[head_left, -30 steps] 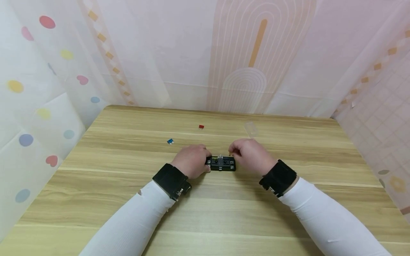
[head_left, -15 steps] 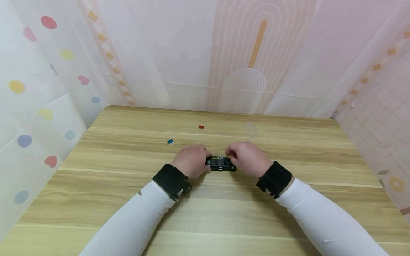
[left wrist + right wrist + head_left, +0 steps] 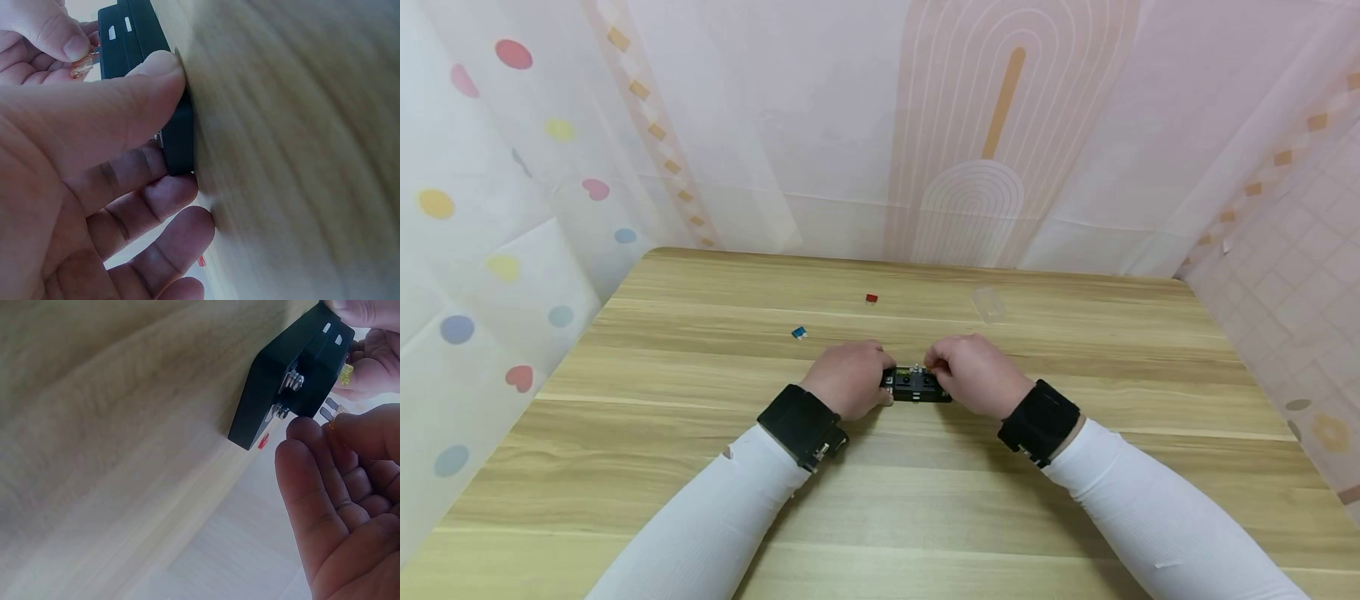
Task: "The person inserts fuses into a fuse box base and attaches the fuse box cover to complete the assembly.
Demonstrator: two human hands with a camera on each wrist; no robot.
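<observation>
A small black fuse block (image 3: 916,387) lies on the wooden table (image 3: 925,500) in the head view. My left hand (image 3: 880,379) grips its left end, thumb on the near side and fingers curled round the far side (image 3: 178,137). My right hand (image 3: 934,362) hovers over the block's right half and pinches a small orange blade fuse (image 3: 331,415), its metal prongs pointing at the block (image 3: 281,381). A yellow fuse (image 3: 345,374) shows in the block's top face.
A blue fuse (image 3: 799,332) and a red fuse (image 3: 871,297) lie loose on the table beyond the hands. A clear plastic cover (image 3: 988,304) lies at the back right. Patterned curtain walls close in the table's left, back and right sides.
My right hand has shifted a little left and lower, closer over the block, still pinching the fuse. The left hand and the block have stayed put.
</observation>
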